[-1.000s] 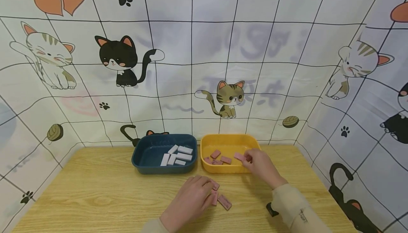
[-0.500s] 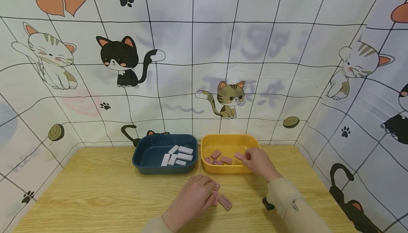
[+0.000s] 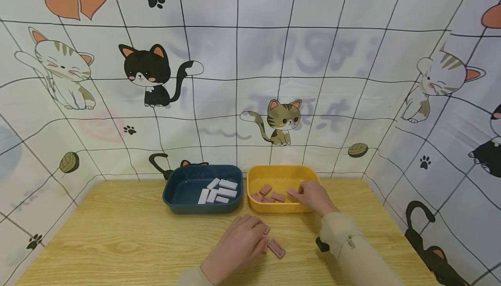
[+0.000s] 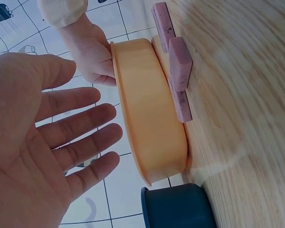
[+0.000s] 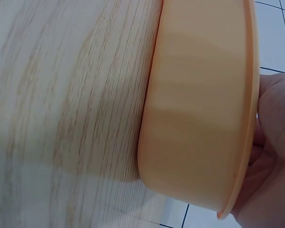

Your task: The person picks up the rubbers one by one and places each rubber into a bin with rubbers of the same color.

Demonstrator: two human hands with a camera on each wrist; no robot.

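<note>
My right hand (image 3: 315, 197) reaches over the right end of the yellow tray (image 3: 279, 207) and pinches a small pink rectangular block (image 3: 292, 192) between thumb and fingers. Several more pink blocks (image 3: 278, 196) lie inside that tray. In the right wrist view the tray wall (image 5: 197, 104) hides the block and fingertips. My left hand (image 3: 236, 247) hovers in front of the trays, fingers spread and holding nothing in the left wrist view. Below it, three pink blocks (image 4: 180, 64) with dark marks lie on the table; in the head view the hand partly covers them.
A dark blue tray (image 3: 199, 209) with several white blocks (image 3: 227, 192) stands just left of the yellow one. Both rest at the back of the wooden table (image 3: 129, 234), against a cat-printed cloth wall (image 3: 219, 94).
My right hand and sleeve have shifted slightly left, bringing the pinched pink block a little left within the yellow tray. My left hand stays nearly where it was.
</note>
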